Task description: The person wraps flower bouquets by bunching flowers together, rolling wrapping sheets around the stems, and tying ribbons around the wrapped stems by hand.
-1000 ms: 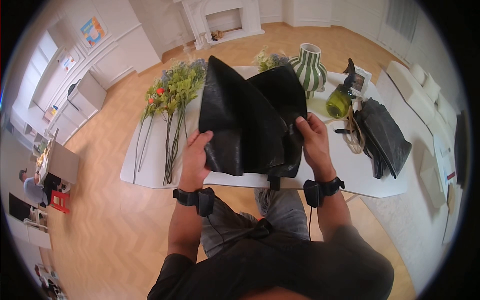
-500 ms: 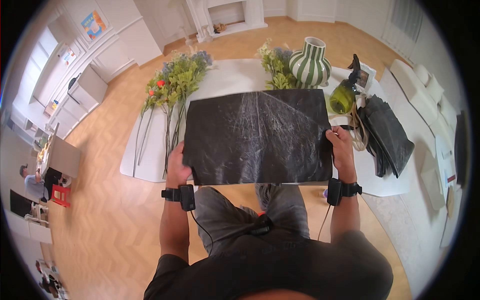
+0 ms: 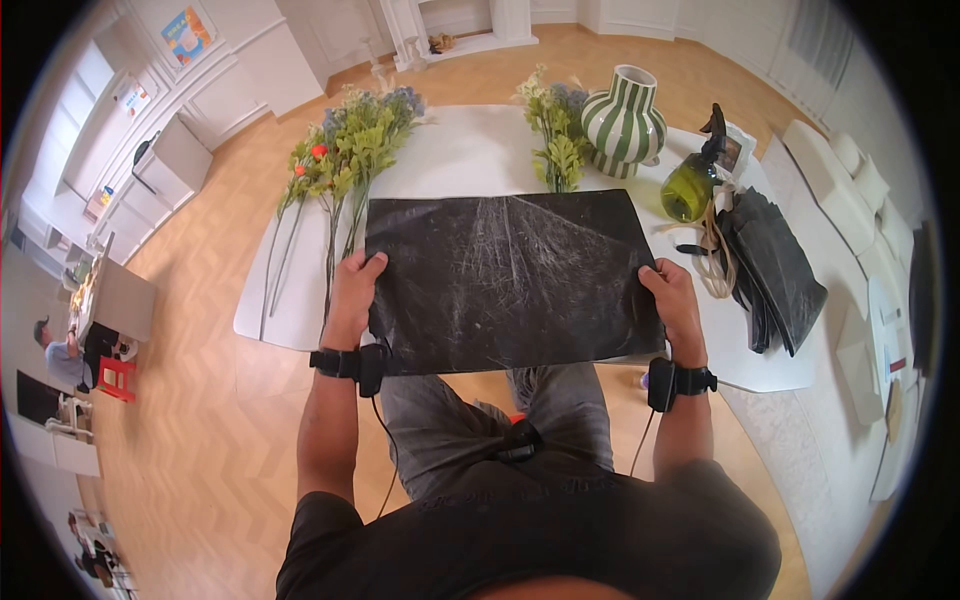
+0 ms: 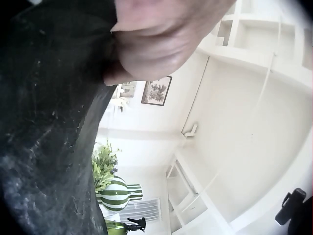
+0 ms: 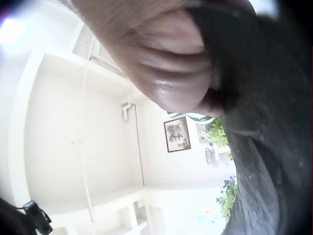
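A black, creased sheet with whitish scuff marks is spread wide between my two hands over the table's front edge. At its left side my left hand grips it, thumb lying on top. My right hand pinches the right side in the same way, thumb on the upper face. In the left wrist view, curled fingers hold the sheet's edge, and its dark surface fills the left. The right wrist view has the hand's folded fingers around the opposite edge of the sheet.
On the white table, flower stems lie left and a second bunch lies behind the sheet. A green-striped vase, green spray bottle, beige ribbon and folded black material are at the right.
The black sheet went from raised and folded upright to spread flat and lowered. Both hands moved apart, and the left hand has since shifted up its edge.
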Available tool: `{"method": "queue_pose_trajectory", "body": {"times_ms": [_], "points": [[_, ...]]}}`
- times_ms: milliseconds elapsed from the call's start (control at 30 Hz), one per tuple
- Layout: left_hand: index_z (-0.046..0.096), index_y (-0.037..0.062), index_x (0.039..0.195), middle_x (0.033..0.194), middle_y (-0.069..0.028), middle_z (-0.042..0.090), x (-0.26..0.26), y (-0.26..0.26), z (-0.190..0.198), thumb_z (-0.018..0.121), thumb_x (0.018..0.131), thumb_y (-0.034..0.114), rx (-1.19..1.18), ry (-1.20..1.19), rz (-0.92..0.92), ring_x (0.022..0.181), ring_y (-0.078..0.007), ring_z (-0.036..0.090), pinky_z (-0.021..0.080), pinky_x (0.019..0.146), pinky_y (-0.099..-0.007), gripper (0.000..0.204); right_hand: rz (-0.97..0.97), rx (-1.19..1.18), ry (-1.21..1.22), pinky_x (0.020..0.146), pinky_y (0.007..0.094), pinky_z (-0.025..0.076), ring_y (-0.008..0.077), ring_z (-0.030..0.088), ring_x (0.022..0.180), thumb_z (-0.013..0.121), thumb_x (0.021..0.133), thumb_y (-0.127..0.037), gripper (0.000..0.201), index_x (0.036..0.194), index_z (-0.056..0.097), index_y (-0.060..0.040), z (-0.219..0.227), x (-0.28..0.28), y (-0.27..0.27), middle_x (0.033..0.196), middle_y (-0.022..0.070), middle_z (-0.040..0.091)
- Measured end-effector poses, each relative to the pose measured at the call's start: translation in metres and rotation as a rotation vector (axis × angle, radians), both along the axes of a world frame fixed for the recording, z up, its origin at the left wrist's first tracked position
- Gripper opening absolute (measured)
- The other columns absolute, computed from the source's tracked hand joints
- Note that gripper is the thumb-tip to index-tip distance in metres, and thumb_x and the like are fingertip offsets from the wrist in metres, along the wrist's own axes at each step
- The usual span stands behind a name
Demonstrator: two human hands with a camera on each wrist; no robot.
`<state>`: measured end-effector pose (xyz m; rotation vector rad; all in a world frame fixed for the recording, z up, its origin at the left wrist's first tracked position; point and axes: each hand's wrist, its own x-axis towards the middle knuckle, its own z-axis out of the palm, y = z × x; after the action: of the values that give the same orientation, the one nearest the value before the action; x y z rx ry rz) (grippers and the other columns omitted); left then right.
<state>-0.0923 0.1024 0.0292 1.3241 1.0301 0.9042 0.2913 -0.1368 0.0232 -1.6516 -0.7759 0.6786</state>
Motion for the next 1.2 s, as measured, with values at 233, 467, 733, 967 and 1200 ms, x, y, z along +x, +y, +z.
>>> {"method": "queue_pose_trajectory", "body": {"times_ms": [233,467,733,967,1200], "points": [[0.063,0.0015,0.077,0.068,0.005,0.052,-0.01,0.035,0.001,0.064,0.089,0.015,0.164,0.297,0.077,0.063,-0.006,0.044,0.034,0.055,-0.0276,0.018,-0.024,-0.016,0.013,0.052,0.0232,0.034,0.004,0.044,0.061,0.063,0.089,-0.017,0.02,0.086,0.063,0.0022,0.002,-0.024,0.005,0.068,-0.0008,0.057],[0.058,-0.0015,0.071,0.06,-0.0032,0.051,-0.02,0.037,0.003,0.065,0.087,0.014,0.363,0.48,0.137,0.058,-0.0119,0.046,0.036,0.053,-0.0335,0.023,0.026,-0.019,-0.034,0.05,0.0246,0.031,0.0041,0.04,0.058,0.063,0.089,-0.017,0.02,0.087,0.063,0.0026,0.006,-0.038,0.013,0.065,-0.0027,0.052],[0.064,-0.0042,0.086,0.073,-0.0185,0.064,-0.035,0.059,-0.012,0.067,0.083,0.02,0.443,0.649,0.208,0.069,-0.0271,0.063,0.048,0.065,-0.0387,0.024,-0.032,0.009,0.015,0.049,0.0249,0.029,0.0035,0.038,0.057,0.063,0.089,-0.017,0.018,0.086,0.062,0.0006,-0.001,-0.054,0.027,0.064,-0.0034,0.05],[0.065,-0.0053,0.113,0.09,-0.0204,0.072,-0.048,0.058,-0.006,0.063,0.087,0.018,0.405,0.471,0.154,0.086,-0.0279,0.071,0.053,0.078,-0.0345,0.035,-0.056,0.028,-0.04,0.049,0.0236,0.027,0.0025,0.036,0.057,0.062,0.091,-0.017,0.018,0.086,0.059,-0.0005,-0.001,-0.053,0.03,0.064,-0.0049,0.048],[0.068,-0.0036,0.102,0.084,-0.0195,0.071,-0.089,0.05,0.003,0.061,0.088,0.018,0.646,0.548,0.405,0.076,-0.0323,0.069,0.053,0.071,-0.0371,0.027,0.007,0.033,-0.187,0.049,0.0228,0.024,0.0013,0.034,0.057,0.062,0.092,-0.019,0.019,0.09,0.06,-0.0003,0.008,-0.03,0.039,0.063,-0.0073,0.046]]}}
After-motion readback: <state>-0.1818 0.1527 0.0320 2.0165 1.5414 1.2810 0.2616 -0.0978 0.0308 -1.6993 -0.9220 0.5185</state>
